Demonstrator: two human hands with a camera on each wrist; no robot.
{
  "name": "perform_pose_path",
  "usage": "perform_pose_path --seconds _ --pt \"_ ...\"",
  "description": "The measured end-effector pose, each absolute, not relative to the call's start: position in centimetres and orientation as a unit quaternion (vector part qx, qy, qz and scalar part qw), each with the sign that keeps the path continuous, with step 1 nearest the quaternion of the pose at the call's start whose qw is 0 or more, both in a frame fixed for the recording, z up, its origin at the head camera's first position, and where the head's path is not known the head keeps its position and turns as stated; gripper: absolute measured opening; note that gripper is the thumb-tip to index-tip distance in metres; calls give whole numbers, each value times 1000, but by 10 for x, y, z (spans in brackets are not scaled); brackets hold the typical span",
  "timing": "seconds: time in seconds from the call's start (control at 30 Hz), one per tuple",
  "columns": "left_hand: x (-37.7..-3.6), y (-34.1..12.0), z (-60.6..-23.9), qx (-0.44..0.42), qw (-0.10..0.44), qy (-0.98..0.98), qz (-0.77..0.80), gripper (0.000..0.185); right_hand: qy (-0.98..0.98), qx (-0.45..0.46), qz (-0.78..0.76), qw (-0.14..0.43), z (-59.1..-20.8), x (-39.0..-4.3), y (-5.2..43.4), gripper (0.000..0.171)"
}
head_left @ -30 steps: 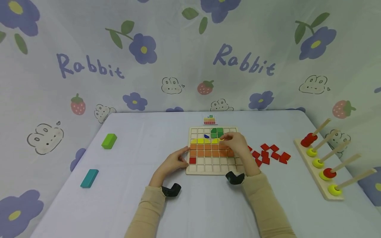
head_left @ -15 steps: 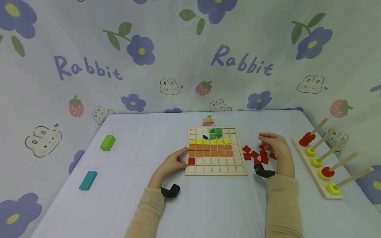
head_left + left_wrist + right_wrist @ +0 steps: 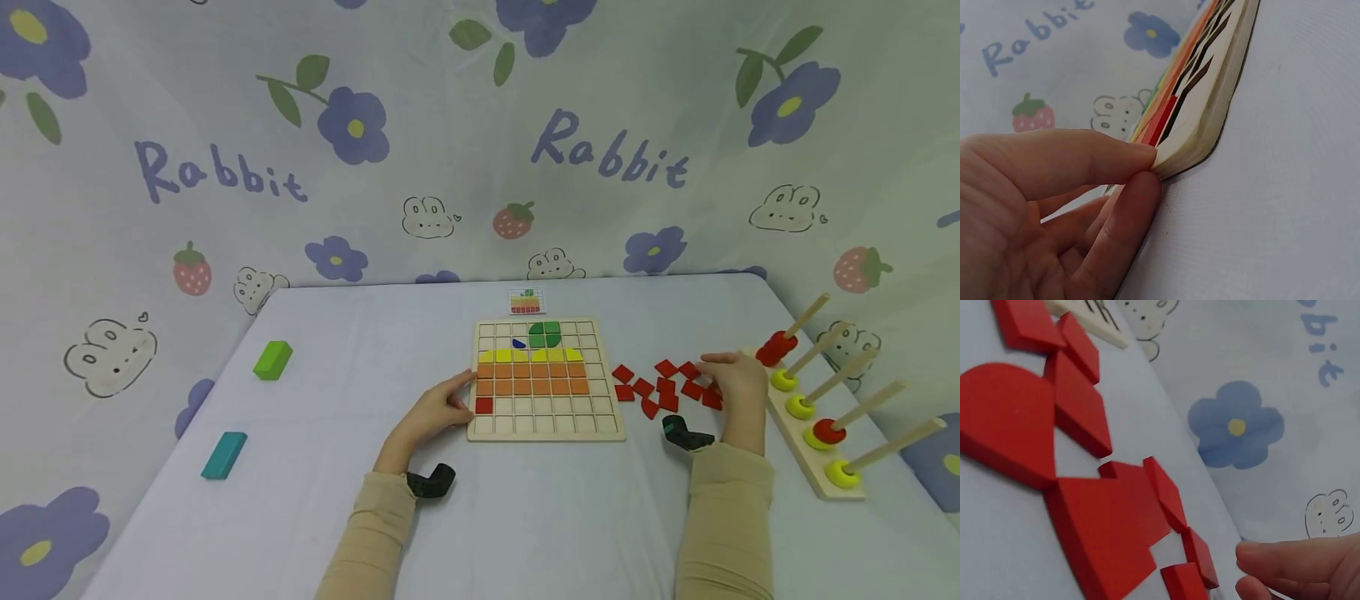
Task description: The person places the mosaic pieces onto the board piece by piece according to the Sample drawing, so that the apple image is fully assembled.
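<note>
Red tiles (image 3: 666, 385) lie loose on a pale table (image 3: 337, 467), floral cloth behind. Flat squares, one rounded. Right hand (image 3: 738, 383) hovers at their right edge, fingers loosely curled, holding nothing. Left hand (image 3: 435, 410) pinches the grid board's (image 3: 546, 427) near-left corner. Peg rack (image 3: 813, 417) stands far right.

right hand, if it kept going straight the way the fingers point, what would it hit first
The right hand points left over the loose red tiles, so it would likely meet those first; past them lies the wooden board. Its height above them is unclear.
</note>
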State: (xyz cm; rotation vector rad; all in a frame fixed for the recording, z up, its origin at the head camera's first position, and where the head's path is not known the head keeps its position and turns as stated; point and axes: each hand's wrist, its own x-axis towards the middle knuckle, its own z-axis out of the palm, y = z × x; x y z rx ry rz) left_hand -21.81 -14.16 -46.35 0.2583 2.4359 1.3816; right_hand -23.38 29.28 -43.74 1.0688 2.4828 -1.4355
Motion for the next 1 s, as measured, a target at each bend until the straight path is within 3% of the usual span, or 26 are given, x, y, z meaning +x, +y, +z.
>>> perform_pose_path --seconds 0.5,0.7,0.8,1.0 --pt "-220 -142 -465 86 166 858 479 70 866 307 -386 86 -447 -237 290 46" --pt "-219 -141 -464 83 168 855 483 70 864 283 -415 28 -478 -263 299 46" --pt "-219 -141 -464 83 169 853 486 70 843 255 -474 10 -465 -263 285 46" --pt "-219 -142 -464 86 169 849 493 70 783 148 -599 75 -409 -248 224 47"
